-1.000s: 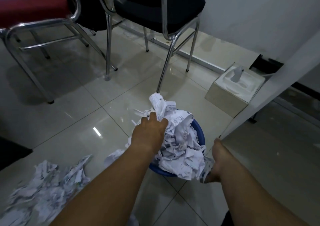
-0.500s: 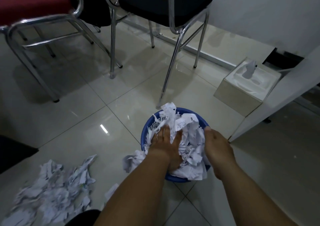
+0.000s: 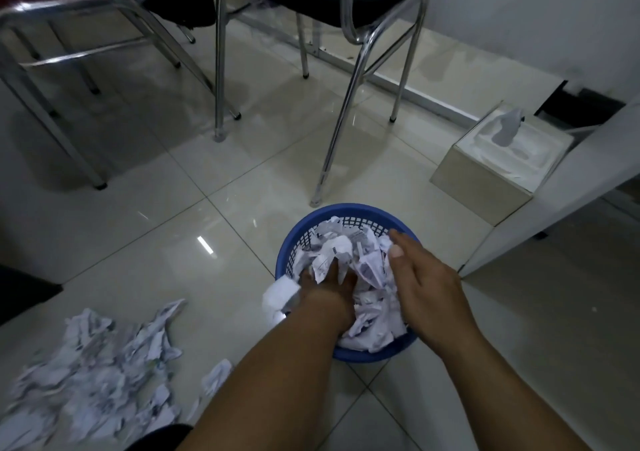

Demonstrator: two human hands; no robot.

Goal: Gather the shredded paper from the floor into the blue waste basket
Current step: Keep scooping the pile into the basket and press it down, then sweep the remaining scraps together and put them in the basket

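The blue waste basket (image 3: 349, 212) stands on the tiled floor, filled with shredded paper (image 3: 367, 263). My left hand (image 3: 327, 286) is flat and pushed down into the paper inside the basket, fingers partly buried. My right hand (image 3: 420, 284) lies open over the basket's right rim, fingers spread on the paper. A loose pile of shredded paper (image 3: 93, 367) lies on the floor at the lower left, with a few scraps (image 3: 216, 376) between it and the basket. One white piece (image 3: 278, 294) hangs over the basket's left edge.
Two chrome-legged chairs stand beyond the basket; the black chair's front leg (image 3: 332, 145) touches down just behind the rim. A tissue box (image 3: 498, 163) sits on the floor at the right beside a white slanted panel (image 3: 561, 201). A dark object (image 3: 24, 291) is at the left edge.
The paper heap that rose above the basket has been pushed down inside it. My left hand sank deeper into the paper; my right hand moved from the basket's side onto the top.
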